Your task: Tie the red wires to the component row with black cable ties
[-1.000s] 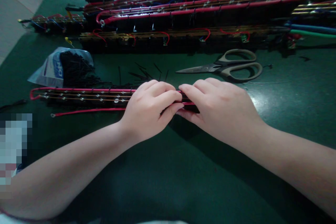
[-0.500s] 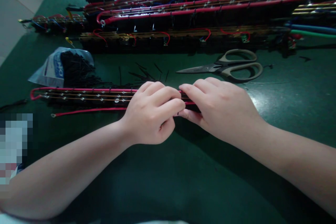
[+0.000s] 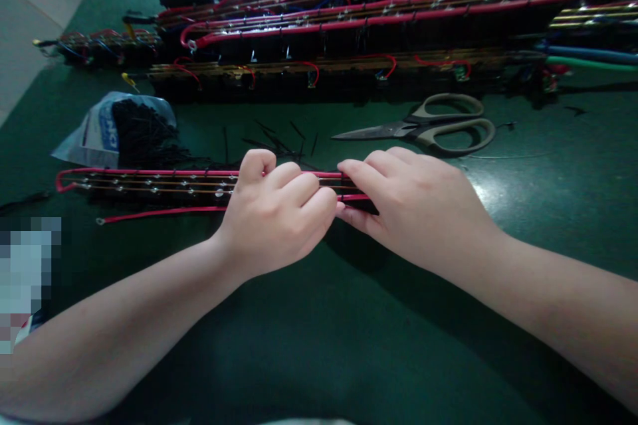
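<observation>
A long black socket strip [image 3: 159,187] with brass bars and a red wire along it lies across the green table [image 3: 319,345]. My left hand [image 3: 279,212] is curled into a fist over the strip's right part, fingers closed, seemingly pinching something small that I cannot see. My right hand [image 3: 419,202] grips the strip's right end, fingertips pressing on the red wire right beside my left hand. A loose red wire end [image 3: 164,214] runs along the strip's near side.
Grey-handled scissors [image 3: 428,127] lie behind my right hand. A plastic bag of black cable ties [image 3: 124,133] sits at the left, with loose ties [image 3: 279,139] scattered near it. Several finished wired strips [image 3: 379,20] are stacked along the far side.
My left hand has curled from flat fingers on the strip into a tight fist and shifted slightly left. The right hand and the strip have stayed put.
</observation>
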### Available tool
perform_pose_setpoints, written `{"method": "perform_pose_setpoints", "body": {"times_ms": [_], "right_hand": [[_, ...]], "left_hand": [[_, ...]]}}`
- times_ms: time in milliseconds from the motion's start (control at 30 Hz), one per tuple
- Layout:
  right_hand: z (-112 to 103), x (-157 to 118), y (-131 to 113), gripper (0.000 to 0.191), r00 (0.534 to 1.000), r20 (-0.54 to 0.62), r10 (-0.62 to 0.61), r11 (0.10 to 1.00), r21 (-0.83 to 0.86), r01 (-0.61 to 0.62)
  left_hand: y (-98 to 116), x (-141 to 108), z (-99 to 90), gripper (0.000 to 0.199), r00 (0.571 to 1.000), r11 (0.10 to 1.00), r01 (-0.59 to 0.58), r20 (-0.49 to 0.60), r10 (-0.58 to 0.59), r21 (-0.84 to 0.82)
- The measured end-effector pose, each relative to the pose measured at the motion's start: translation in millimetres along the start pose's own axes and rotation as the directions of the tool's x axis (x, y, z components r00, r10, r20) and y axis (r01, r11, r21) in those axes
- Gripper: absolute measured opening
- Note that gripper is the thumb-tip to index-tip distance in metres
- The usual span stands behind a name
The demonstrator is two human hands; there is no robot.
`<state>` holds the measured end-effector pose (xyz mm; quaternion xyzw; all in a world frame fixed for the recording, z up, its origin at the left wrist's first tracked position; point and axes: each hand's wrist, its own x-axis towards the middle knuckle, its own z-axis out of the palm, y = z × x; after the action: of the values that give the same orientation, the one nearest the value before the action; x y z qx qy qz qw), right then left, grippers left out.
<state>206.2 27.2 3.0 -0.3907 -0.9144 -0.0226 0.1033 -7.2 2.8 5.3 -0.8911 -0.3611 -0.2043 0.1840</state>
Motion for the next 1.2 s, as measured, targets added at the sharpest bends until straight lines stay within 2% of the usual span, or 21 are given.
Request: {"method": "perform_pose_setpoints", "body": {"times_ms": [267, 533, 867, 1000, 1200], "right_hand": [[-4.3, 0.2, -1.6, 0.043, 0.999, 0.027, 0.026, 0.997, 0.076, -0.028], [-6.6, 0.4, -3.2, 0.039, 0.997, 0.06, 0.053, 0.995, 0.087, -0.058], [-6.8, 1.5, -5.2, 0.04, 0.995, 0.067, 0.069, 0.993, 0.087, -0.075], [-6.8, 1.7, -5.5, 0.038, 0.995, 0.068, 0.073, 0.994, 0.075, -0.078], [-6.0, 0.8, -4.6, 0.038, 0.997, 0.052, 0.063, 0.996, 0.066, -0.066]], "left_hand": [[0.8, -0.7, -0.5, 0.038, 0.997, 0.997, -0.066, -0.045, 0.064, -0.049], [0.9, -1.3, 1.0, 0.035, 0.986, 0.986, -0.168, -0.012, 0.168, -0.011], [5.7, -2.7, -1.6, 0.032, 0.992, 0.995, -0.1, 0.08, 0.102, -0.029], [7.1, -1.6, -2.1, 0.031, 0.993, 0.994, -0.099, 0.065, 0.102, -0.041], [9.3, 0.3, -1.7, 0.025, 0.994, 0.994, -0.102, 0.05, 0.1, 0.036]]}}
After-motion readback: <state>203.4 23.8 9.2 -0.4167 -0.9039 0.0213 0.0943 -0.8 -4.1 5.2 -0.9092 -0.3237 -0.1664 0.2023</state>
